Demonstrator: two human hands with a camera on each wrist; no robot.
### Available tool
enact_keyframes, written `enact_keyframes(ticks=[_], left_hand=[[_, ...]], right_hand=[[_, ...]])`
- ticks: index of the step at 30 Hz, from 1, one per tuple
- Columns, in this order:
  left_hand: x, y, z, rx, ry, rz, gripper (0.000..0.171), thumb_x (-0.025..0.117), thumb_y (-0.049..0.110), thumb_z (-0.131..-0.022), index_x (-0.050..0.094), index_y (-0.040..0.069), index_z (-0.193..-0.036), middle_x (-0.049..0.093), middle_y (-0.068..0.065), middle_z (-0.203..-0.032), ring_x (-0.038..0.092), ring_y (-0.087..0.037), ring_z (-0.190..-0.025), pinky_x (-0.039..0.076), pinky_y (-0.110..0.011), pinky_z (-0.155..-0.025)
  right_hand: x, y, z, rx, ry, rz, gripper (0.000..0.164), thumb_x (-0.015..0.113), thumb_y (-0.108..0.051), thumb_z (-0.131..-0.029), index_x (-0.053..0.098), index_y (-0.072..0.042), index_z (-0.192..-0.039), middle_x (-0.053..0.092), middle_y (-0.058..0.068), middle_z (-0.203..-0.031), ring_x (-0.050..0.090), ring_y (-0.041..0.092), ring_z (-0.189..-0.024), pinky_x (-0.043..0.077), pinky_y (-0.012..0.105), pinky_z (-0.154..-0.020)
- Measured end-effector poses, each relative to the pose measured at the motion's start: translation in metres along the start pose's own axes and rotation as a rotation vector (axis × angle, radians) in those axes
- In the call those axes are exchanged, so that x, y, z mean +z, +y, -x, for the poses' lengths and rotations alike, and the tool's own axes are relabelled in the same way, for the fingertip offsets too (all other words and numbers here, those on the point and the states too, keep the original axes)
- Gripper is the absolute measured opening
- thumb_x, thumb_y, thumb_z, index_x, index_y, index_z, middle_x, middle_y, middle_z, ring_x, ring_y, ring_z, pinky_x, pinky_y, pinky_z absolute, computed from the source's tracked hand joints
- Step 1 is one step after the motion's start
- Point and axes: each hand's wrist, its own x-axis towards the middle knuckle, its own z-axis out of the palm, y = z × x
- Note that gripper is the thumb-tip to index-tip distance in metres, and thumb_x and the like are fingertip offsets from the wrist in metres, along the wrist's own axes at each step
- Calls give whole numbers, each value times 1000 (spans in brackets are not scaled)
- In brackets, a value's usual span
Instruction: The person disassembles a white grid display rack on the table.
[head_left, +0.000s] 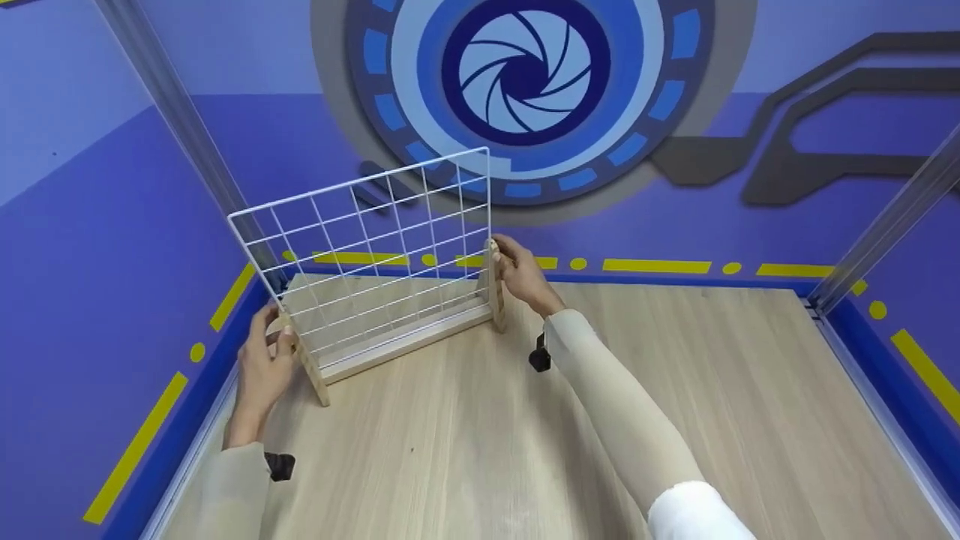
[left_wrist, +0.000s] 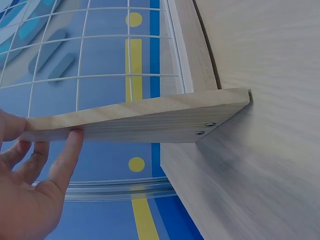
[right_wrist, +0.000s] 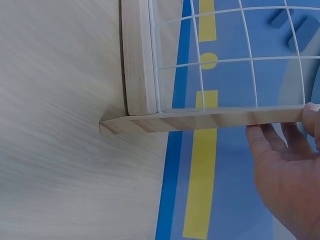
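Observation:
A wooden stand with a white wire grid (head_left: 360,181) stands at an angle on the table, left of centre. My left hand (head_left: 262,369) grips the upper part of its left side panel (head_left: 312,373); in the left wrist view two screws (left_wrist: 210,124) show low on that panel's outer face. At the other end, my right hand (head_left: 526,279) holds the upper part of the right side panel (head_left: 496,296), with fingertips against its outer face in the right wrist view. A wooden bar (head_left: 409,345) joins both panels at the bottom.
The wood-grain table (head_left: 675,390) runs up to a blue and purple wall (head_left: 255,150) with yellow dashes at the back. Metal posts (head_left: 176,112) rise at the back corners. Black wrist devices (head_left: 540,354) hang under both sleeves.

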Motion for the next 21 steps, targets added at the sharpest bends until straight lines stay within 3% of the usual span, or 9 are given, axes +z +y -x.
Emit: enact_keyframes(ticks=[8,11,13,15,17,21], left_hand=[[4,6,20,-4,43,-24,50,50,10,-111,39,4,-160,48,-23,-161,62,-47,-133,53,-58,-105],[5,7,27,9,66,-17,50,51,10,-111,40,2,-159,49,-24,-159,63,-47,-131,58,-34,-101],[6,7,30,20,82,-5,50,52,9,-111,41,0,-158,50,-25,-158,63,-48,-129,54,-15,-95],[7,7,33,34,96,7,50,53,8,-110,41,-2,-157,51,-26,-157,64,-48,-128,46,-4,-89],[9,7,35,45,99,20,49,53,7,-110,41,-3,-156,51,-27,-156,62,-48,-130,49,-8,-93],[12,5,39,65,107,46,47,52,5,-110,41,-4,-155,48,-27,-156,55,-48,-140,53,-43,-111]], right_hand=[[-5,-1,-2,4,-56,-52,49,39,-8,-116,39,-7,-165,45,20,-165,54,37,-143,51,51,-113],[-6,-1,-2,2,-75,-71,51,39,-7,-116,36,-6,-166,44,20,-166,54,40,-143,49,53,-114],[-7,-2,-2,6,-83,-80,51,39,-7,-116,35,-6,-166,43,20,-166,54,40,-143,48,53,-116],[-7,-2,-3,12,-87,-93,51,39,-6,-116,35,-5,-166,44,20,-166,54,41,-143,47,54,-116],[-7,-2,-3,22,-87,-100,51,39,-6,-115,35,-5,-166,44,21,-165,55,42,-142,47,54,-116],[-5,-2,-5,40,-89,-97,51,39,-7,-116,36,-6,-166,45,20,-165,56,40,-140,49,54,-115]])
